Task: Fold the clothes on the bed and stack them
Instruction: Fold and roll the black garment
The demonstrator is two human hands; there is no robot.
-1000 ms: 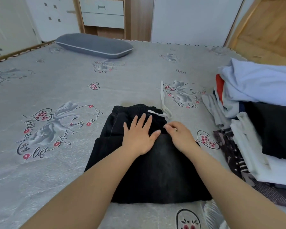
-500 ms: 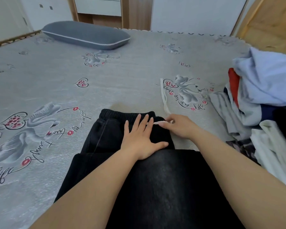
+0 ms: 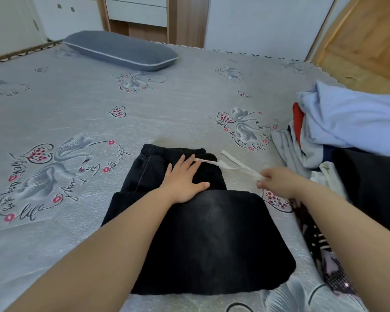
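Note:
Black trousers (image 3: 207, 239) lie folded on the grey bed (image 3: 99, 122), waistband at the far end. My left hand (image 3: 182, 179) presses flat on the upper part near the waistband, fingers spread. A white drawstring (image 3: 234, 164) runs from the waistband to the right. My right hand (image 3: 277, 181) pinches that drawstring to the right of the trousers, holding it pulled out to the side. A heap of unfolded clothes (image 3: 347, 131) sits at the right edge of the bed.
A grey pillow (image 3: 122, 50) lies at the far end of the bed. A patterned dark garment (image 3: 320, 248) lies under my right forearm. A wooden door (image 3: 369, 37) stands at the far right; a cabinet with drawers (image 3: 137, 12) stands behind the bed.
My right hand has drawn the white drawstring away from the waistband toward the right. My left hand has stayed flat on the trousers.

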